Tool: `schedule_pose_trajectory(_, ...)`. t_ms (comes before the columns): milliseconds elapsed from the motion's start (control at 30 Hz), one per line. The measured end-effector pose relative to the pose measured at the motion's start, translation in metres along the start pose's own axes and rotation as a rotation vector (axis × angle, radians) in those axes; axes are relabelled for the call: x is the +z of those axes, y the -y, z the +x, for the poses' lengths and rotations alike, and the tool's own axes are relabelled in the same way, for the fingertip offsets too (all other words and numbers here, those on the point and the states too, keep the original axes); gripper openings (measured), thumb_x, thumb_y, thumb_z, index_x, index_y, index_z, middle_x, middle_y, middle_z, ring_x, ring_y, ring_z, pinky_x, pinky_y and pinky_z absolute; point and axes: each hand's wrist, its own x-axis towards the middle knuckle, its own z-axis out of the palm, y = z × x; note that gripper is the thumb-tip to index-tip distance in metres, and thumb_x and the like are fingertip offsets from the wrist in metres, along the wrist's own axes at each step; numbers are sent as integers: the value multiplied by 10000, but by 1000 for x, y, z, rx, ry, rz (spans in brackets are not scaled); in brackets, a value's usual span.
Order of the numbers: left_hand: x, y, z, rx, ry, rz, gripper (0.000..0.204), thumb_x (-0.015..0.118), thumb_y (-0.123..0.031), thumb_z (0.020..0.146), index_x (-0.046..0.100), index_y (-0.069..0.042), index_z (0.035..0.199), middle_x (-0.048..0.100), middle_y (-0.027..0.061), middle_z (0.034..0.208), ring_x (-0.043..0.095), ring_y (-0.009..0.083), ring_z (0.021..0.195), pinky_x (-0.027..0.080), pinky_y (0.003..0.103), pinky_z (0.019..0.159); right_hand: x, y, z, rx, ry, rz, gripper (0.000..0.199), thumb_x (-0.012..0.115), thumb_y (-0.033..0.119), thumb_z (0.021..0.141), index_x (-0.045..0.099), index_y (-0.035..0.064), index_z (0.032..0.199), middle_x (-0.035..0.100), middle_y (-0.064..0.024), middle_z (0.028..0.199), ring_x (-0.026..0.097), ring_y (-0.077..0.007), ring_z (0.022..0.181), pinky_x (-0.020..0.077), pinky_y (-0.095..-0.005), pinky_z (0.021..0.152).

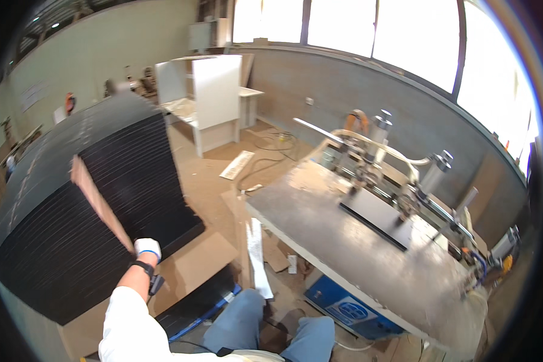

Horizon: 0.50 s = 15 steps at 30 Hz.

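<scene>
Fisheye head view, looking down and ahead, near the worktable (320, 223)

From here I read stack (136, 175) as matt black; strip (101, 202), bare wood by look; glove (147, 247), cloth; table (308, 208), smeary metal, dull sheen; jeans (235, 323), denim.

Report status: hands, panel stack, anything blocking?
Left hand gloved, at black panel stack; grip unclear. Right hand out of view. Pale brown strip runs up stack face from left hand. Nothing seen blocking left hand.
</scene>
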Motion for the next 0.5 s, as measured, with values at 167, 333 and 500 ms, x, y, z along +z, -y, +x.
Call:
schedule_pose_trajectory(167,-110,-53,-32,152,-54,19,258,675,-299,879,768,-137,1056,748,81,1082,714,263,1022,565,424,796,-34,-11,-195,619,535,-448,1086,754,659,748,325,56,1542,390,-316,1492,377,-475,1375,326,-576,1107)
schedule_pose_trajectory(333,-268,-201,-130,855,-1057,-674,351,688,-319,847,632,-76,1095,664,146,908,656,335,868,525,467,761,-21,14,-193,512,196,-314,785,796,86,768,442,84,1468,449,-248,1472,430,-412,1359,361,-540,1079)
schedule_pose_trajectory(500,-371,-348,-175,1211,-862,-565,411,661,-429,863,624,-107,1116,664,150,1031,618,345,1050,513,479,871,-43,35,-140,286,-44,-182,514,676,8,838,596,57,1343,634,-188,1298,604,-371,1185,474,-420,1003)
